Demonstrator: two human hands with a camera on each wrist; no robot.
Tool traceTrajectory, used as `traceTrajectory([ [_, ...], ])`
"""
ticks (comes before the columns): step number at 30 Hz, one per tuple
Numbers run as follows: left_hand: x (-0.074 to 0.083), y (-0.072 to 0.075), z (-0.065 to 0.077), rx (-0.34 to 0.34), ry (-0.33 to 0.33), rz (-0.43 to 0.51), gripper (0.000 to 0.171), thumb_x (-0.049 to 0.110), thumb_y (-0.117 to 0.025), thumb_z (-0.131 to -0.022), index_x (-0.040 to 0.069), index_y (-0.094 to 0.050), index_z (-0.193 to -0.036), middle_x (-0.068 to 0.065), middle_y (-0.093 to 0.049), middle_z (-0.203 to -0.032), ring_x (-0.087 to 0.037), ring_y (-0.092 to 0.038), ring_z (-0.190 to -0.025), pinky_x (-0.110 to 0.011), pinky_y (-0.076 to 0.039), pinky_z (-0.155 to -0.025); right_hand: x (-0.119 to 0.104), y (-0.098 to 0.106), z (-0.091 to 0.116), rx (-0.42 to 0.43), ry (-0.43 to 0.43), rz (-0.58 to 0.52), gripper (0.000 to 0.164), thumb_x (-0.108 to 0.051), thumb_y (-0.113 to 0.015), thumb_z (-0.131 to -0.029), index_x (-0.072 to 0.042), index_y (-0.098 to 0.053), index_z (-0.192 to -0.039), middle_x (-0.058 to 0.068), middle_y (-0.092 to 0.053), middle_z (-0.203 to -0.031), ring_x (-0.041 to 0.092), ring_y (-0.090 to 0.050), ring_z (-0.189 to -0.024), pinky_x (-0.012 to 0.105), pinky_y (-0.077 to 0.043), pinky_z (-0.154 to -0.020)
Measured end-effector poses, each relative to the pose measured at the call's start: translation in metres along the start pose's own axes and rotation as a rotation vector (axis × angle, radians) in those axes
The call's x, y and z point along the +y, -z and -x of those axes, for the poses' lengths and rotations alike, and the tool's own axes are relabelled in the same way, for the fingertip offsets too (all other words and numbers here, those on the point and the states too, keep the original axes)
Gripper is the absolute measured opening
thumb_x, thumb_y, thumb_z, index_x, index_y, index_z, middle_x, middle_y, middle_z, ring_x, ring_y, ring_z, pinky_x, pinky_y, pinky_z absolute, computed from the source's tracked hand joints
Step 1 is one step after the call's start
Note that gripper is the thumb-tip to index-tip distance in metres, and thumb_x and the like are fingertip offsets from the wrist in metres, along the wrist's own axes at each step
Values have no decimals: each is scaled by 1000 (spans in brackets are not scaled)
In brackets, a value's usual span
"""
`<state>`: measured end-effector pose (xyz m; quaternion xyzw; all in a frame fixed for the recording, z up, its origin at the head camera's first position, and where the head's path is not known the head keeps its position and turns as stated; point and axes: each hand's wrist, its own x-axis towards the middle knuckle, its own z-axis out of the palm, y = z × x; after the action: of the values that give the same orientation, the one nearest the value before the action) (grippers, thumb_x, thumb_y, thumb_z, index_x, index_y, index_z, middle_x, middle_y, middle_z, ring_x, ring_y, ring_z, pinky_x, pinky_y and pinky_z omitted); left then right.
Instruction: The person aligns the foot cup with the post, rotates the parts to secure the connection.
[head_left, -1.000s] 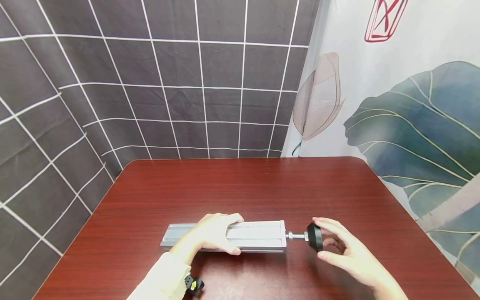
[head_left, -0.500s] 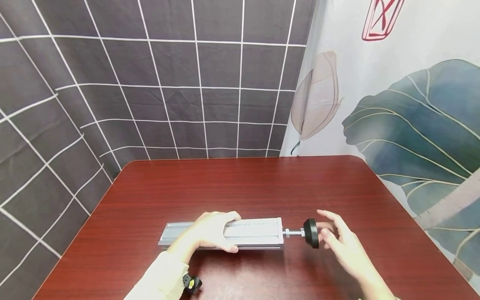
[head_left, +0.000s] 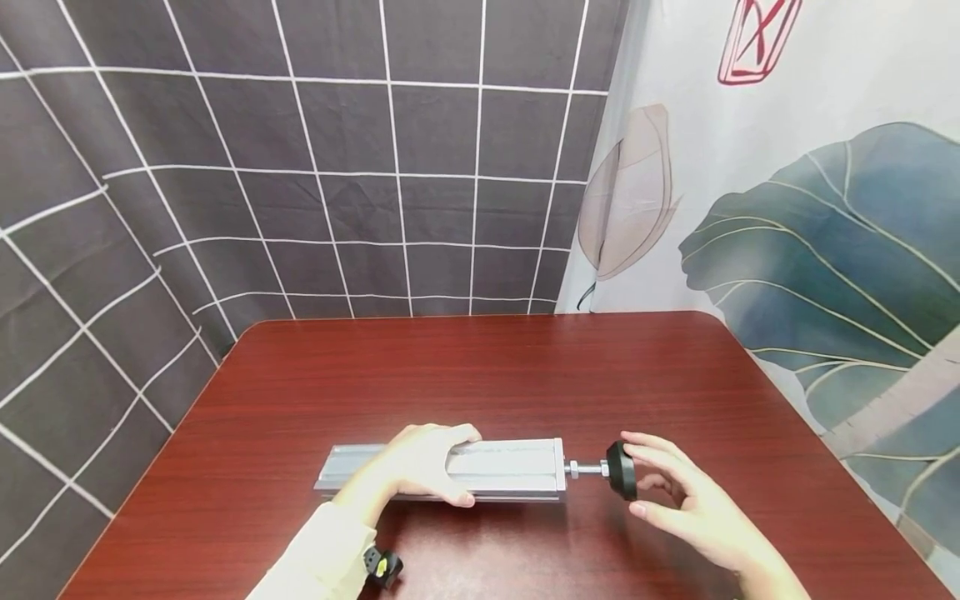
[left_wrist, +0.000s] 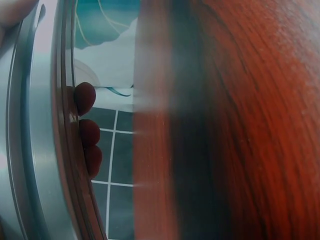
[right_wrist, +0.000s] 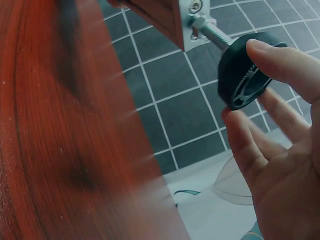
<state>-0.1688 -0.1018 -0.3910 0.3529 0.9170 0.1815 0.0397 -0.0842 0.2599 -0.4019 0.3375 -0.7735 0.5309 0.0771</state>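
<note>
A silver aluminium profile (head_left: 517, 467) lies lengthwise in the head view, held over the near part of the table. My left hand (head_left: 427, 462) grips it from above, thumb on the near side; in the left wrist view several fingertips (left_wrist: 86, 100) curl around its far edge. From the end plate (right_wrist: 187, 25) a threaded stud (right_wrist: 217, 35) with nuts sticks out to the right. It carries a round black levelling foot (head_left: 621, 471). My right hand (head_left: 693, 504) pinches that foot by its rim, thumb (right_wrist: 270, 55) on one side and fingertips opposite. The foot's hollow underside faces the palm.
The red-brown wooden table (head_left: 465, 375) reaches back to a dark grey curtain (head_left: 360, 208) with white grid lines. A white curtain (head_left: 697, 50) with leaf prints hangs at the right. A small black device (head_left: 382, 567) is strapped at the left wrist.
Half a second ago my right fingers had come off the foot's rim and sat behind it; now they are back around the rim. The left hand keeps its hold on the profile.
</note>
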Motion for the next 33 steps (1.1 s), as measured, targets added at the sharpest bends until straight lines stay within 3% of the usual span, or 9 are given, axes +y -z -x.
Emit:
traceTrajectory([
  [5, -1, -1, 3, -2, 12, -9, 68, 61, -73, -57, 31, -55, -115, 12, -63, -98, -6, -59, -85, -33, -44, -73, -8, -6, -4, 99, -149, 121, 59, 7, -68, -78, -4, -49, -133, -6, -54, -117, 10, -60, -79, 23, -47, -64],
  [8, 0, -2, 3, 5, 14, -13, 68, 61, -73, -57, 31, -55, -115, 12, -64, -99, -6, -59, -86, -34, -44, -73, -10, -11, -7, 163, -198, 162, 52, 5, -65, -81, -6, -51, -130, -7, -59, -102, 10, -60, -75, 23, -47, -62],
  [13, -1, -3, 4, 18, 19, -19, 68, 61, -72, -57, 31, -55, -115, 12, -64, -100, -6, -59, -87, -34, -44, -74, -11, -15, -11, 188, -241, 208, 42, 0, -60, -87, -12, -54, -127, -4, -57, -93, 12, -56, -65, 25, -45, -55],
  [16, -1, -2, 5, 17, 21, -18, 68, 60, -72, -57, 31, -55, -115, 12, -64, -100, -6, -59, -87, -34, -44, -74, -12, -14, -11, 181, -228, 221, 45, 0, -60, -87, -13, -51, -129, -5, -57, -97, 12, -56, -69, 24, -45, -58],
  [21, 0, 0, 5, 6, 16, -7, 68, 61, -73, -56, 31, -56, -115, 11, -64, -99, -6, -59, -86, -33, -44, -72, -9, -5, -6, 121, -196, 177, 70, 4, -70, -77, -10, -41, -139, -8, -53, -121, 8, -57, -92, 20, -45, -73],
  [26, 0, 0, 3, 5, 4, 8, 68, 60, -74, -56, 31, -55, -114, 12, -64, -97, -6, -59, -84, -33, -45, -71, -2, 0, 0, 13, -58, 152, 84, 8, -77, -68, -1, -35, -141, 7, -35, -141, 6, -44, -118, 16, -39, -87],
  [29, 0, 0, 2, 0, 3, 8, 68, 60, -74, -56, 31, -55, -115, 12, -64, -97, -6, -59, -84, -33, -45, -71, -1, 0, 1, -30, -20, 108, 80, 9, -75, -70, 3, -35, -139, 11, -30, -144, 7, -45, -119, 17, -40, -89],
  [33, 2, -1, 0, -9, 1, 22, 69, 59, -74, -56, 31, -55, -115, 13, -64, -97, -6, -59, -84, -33, -45, -71, -5, 0, 1, -38, -100, 97, 71, 6, -71, -76, 0, -38, -139, 0, -38, -139, 9, -57, -101, 20, -46, -81],
])
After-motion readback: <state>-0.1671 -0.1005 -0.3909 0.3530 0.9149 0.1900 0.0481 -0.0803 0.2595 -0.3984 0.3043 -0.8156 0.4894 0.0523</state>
